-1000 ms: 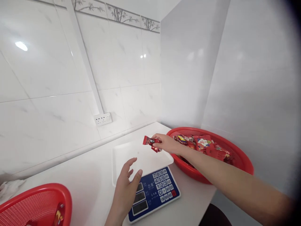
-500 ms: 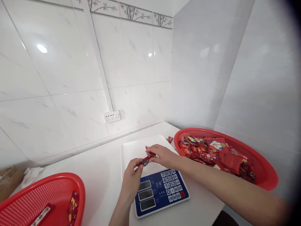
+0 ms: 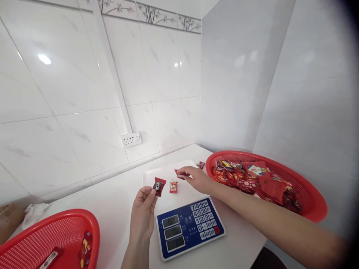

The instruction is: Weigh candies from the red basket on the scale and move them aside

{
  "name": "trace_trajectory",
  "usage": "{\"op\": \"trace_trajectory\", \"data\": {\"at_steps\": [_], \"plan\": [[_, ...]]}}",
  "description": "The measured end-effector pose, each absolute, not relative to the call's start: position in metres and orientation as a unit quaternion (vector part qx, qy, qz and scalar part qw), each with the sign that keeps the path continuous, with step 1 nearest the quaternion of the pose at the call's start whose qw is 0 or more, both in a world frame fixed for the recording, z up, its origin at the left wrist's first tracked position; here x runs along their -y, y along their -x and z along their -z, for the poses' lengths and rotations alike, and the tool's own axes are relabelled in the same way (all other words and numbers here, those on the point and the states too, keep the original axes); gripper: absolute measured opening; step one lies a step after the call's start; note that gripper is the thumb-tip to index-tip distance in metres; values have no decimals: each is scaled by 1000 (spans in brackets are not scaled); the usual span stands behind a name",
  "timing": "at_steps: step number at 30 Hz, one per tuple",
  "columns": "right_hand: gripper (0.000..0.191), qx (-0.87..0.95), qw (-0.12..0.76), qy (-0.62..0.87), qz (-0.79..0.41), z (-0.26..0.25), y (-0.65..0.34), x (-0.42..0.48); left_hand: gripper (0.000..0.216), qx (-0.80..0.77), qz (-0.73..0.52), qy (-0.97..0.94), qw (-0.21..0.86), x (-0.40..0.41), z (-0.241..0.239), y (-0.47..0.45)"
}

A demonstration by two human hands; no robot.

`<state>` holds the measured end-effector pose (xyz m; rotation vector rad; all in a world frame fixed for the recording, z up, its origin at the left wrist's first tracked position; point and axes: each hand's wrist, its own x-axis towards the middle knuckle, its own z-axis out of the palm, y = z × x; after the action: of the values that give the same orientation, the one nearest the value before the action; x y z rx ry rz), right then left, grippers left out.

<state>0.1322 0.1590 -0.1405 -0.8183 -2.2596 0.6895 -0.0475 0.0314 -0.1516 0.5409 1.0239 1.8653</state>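
Note:
My left hand (image 3: pixel 144 209) pinches a dark red wrapped candy (image 3: pixel 159 186) between thumb and fingers, held above the left edge of the scale's white pan (image 3: pixel 165 203). My right hand (image 3: pixel 196 180), over the pan's right side, grips a small red packet (image 3: pixel 181 175), partly covered by the fingers. Between the hands, a small red and cream wrapped candy (image 3: pixel 173 187) lies on the pan. In front of the pan, the blue keypad panel (image 3: pixel 191 228) of the scale faces me, with three grey displays at its left.
At the right stands a red perforated basket (image 3: pixel 314 203) heaped with red packets. Another red basket (image 3: pixel 94 220) at the lower left holds a few packets. One candy (image 3: pixel 201 164) lies on the table behind the right basket's edge. A wall socket (image 3: pixel 131 139) sits above the table.
My hands, close together before, have moved apart; the left went left with the dark red candy. A red and cream candy now shows on the pan between them.

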Motion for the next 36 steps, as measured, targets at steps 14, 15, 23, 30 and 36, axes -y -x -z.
{"op": "trace_trajectory", "data": {"at_steps": [14, 15, 23, 30, 36], "plan": [[36, 829, 274, 468, -136, 100, -261, -168, 35, -200, -798, -73, 564, -14, 129, 71], [36, 823, 261, 489, -126, 99, -282, -171, 34, -215, -799, -89, 555, -17, 134, 76], [46, 692, 112, 703, -119, 134, -397, -186, 18, -315, -801, -94, 500, -63, 179, 102], [70, 677, 139, 704, -160, 163, -384, -192, 19, -396, -749, -98, 521, -66, 184, 99], [68, 690, 254, 568, -370, 135, -361, -193, 13, -416, -797, -181, 397, -69, 190, 81]]}}
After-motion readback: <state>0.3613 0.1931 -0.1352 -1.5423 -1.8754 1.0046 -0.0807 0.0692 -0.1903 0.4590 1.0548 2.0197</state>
